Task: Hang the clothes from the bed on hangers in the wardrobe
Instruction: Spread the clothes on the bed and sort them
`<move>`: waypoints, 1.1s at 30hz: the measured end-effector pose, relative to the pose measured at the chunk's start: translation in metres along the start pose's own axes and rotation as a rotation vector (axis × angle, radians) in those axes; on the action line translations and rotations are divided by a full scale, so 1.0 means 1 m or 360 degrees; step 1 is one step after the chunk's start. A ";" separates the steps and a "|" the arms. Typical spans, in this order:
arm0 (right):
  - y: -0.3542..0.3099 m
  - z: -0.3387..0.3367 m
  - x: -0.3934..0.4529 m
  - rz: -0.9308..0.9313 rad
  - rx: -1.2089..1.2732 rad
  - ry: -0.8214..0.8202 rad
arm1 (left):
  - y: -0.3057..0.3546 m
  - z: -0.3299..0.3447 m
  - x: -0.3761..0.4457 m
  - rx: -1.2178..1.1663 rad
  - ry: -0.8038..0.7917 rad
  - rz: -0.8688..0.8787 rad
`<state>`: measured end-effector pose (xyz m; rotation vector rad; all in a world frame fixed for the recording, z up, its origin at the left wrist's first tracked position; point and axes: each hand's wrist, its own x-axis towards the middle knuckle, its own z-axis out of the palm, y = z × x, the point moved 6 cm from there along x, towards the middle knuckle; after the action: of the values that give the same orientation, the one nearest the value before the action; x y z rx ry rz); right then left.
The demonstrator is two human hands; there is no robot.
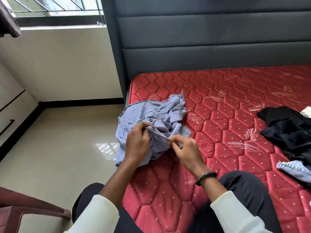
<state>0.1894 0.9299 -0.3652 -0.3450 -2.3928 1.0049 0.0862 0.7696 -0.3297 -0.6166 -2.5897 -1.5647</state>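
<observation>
A crumpled pale blue button-up shirt (151, 118) lies bunched at the left edge of the bed (227, 115), near the middle of the view, part of it drooping over the mattress side toward the floor (58, 148). Its fabric is creased and folded on itself, with dark buttons showing along a placket strip stretched between the two hands. The left hand (137, 142) pinches that strip at its upper end, its grip closed on the cloth; the right hand (185, 150) pinches the lower end the same way, beside a bead bracelet (206, 178) on the wrist. At 3 o'clock a black garment (289, 132) lies heaped on the red quilted mattress, with light denim (296, 170) just below it at 4 o'clock.
</observation>
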 end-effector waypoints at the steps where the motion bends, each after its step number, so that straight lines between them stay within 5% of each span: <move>1: -0.001 -0.006 0.005 0.0000 0.0020 0.0045 | 0.002 -0.002 0.006 -0.0006 0.0023 -0.0005; 5: 0.003 -0.034 0.029 0.0184 0.0184 0.0206 | -0.005 0.006 0.019 -0.0022 -0.0270 0.0056; 8: 0.014 -0.061 0.043 0.0310 0.0266 0.0297 | -0.033 0.011 0.017 0.0407 -0.0554 0.0111; 10: 0.018 -0.077 0.050 0.0339 0.0276 0.0307 | -0.049 0.004 0.015 0.0569 -0.0510 0.0166; 14: 0.009 -0.104 0.070 0.0303 0.0092 0.0409 | -0.035 -0.010 0.022 0.0176 -0.0217 0.0224; 18: 0.010 -0.076 0.075 0.0458 -0.0181 -0.0009 | 0.008 0.009 0.018 -0.0050 -0.0276 0.0374; 24: 0.000 -0.012 0.030 0.0731 0.1182 -0.0297 | 0.029 0.045 -0.013 -0.0005 -0.0171 0.0409; 26: -0.001 -0.006 0.023 0.0697 0.1341 -0.0322 | 0.022 0.046 -0.014 -0.0081 -0.0072 0.0277; 33: 0.030 -0.059 0.043 0.0687 0.0342 0.0221 | 0.016 0.012 0.041 -0.0722 0.0236 -0.0382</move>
<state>0.1867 1.0033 -0.3366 -0.8454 -2.1033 1.3632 0.0564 0.7991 -0.3121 -0.1970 -2.2772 -2.2060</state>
